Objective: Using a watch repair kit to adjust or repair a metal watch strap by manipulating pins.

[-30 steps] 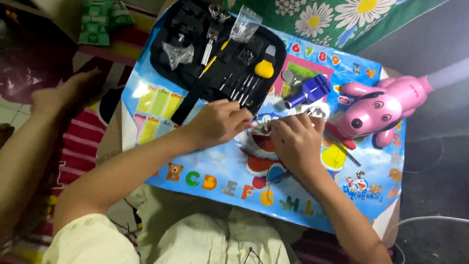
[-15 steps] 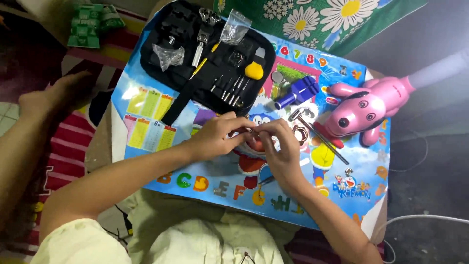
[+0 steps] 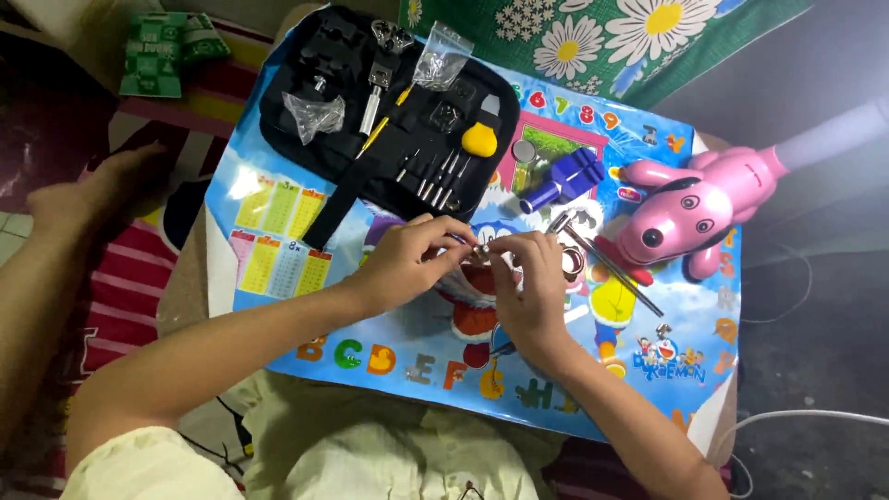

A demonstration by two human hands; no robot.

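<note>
Left hand (image 3: 407,259): I see the grip pinched on a small metal part (image 3: 482,250), fingertips meeting those of the other hand.
Right hand (image 3: 532,287): grip also pinched on the same small metal part, from the opposite side; fingers curled, palm down.
Small metal part: held between both hands just above the middle of the desk (image 3: 278,278); too small for me to identify further.
Desk: low, covered by a blue children's print with coloured letters and numbers.
Tool case (image 3: 389,111): black, zipped open, at the far left of the desk; holds small drivers, plastic bags and a yellow-handled tool (image 3: 480,139).
Blue tool (image 3: 565,181): lies just right of the case, beyond the hands.
Metal rod (image 3: 611,268): lies slantwise, near the right hand.
Pink dog-shaped lamp (image 3: 694,208): stands at the right edge.
Green packet (image 3: 167,56): off the desk, far left.
</note>
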